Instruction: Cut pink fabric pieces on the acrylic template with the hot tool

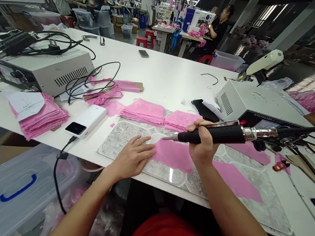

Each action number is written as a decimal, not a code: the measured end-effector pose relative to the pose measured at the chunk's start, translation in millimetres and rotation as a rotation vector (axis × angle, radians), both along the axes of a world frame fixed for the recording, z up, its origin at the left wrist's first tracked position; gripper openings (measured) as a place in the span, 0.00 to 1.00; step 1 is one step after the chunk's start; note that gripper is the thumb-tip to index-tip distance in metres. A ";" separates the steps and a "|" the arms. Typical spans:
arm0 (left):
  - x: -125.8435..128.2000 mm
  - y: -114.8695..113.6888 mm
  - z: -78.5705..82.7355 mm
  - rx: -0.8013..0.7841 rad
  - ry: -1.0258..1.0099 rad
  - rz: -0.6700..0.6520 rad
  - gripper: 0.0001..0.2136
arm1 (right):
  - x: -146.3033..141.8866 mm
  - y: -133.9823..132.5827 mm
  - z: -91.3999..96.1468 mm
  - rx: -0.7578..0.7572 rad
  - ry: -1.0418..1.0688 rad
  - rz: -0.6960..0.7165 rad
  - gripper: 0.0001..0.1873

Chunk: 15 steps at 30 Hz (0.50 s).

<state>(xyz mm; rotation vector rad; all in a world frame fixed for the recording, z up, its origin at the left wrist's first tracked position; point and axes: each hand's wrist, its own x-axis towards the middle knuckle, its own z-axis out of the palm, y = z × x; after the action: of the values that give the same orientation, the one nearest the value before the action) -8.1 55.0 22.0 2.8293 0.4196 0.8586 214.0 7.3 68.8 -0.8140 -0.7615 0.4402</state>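
My left hand (135,156) lies flat, fingers stretched, its fingertips on the left edge of a pink fabric piece (172,155). The fabric rests on a grey marbled board (112,139) with rounded outlines. My right hand (204,145) is wrapped round a black corded handpiece (217,136), held roughly level. Its metal tip (170,138) points left, over the fabric's upper edge near my left fingers; whether it touches cannot be made out. Slim metal tweezers (220,123) lie along the handpiece, also under my right fingers. Another pink piece (237,180) lies right of my right wrist.
Stacks of pink lace pieces (143,112) sit along the board's far edge. A white power bank (87,121) and a pink fabric pile (41,114) are at left. Grey control boxes stand left (58,70) and right (259,102). Cables hang at right. A person (218,30) works at a sewing machine beyond.
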 end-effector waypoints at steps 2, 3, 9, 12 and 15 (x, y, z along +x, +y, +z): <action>-3.0 -2.8 0.6 0.007 0.003 0.005 0.15 | -2.6 -1.6 0.3 -0.015 0.001 0.034 0.04; -4.8 -4.0 0.4 0.008 0.002 0.009 0.15 | -4.0 -2.1 0.4 -0.023 -0.003 0.044 0.04; -11.5 -6.7 -5.4 0.015 -0.054 0.016 0.15 | -8.2 -1.9 -1.2 -0.031 -0.014 0.061 0.04; -10.9 -7.1 -6.8 0.012 -0.063 0.020 0.14 | -7.8 -1.4 -1.7 -0.038 -0.029 0.054 0.04; -10.5 -7.4 -7.0 0.016 -0.063 0.021 0.14 | -7.3 -1.4 -1.3 -0.044 -0.038 0.056 0.04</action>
<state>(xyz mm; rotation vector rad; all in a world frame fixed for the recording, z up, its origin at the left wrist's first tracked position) -18.5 47.6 15.0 2.8080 0.4367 0.9572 206.6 5.9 67.5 -0.8455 -0.8132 0.4939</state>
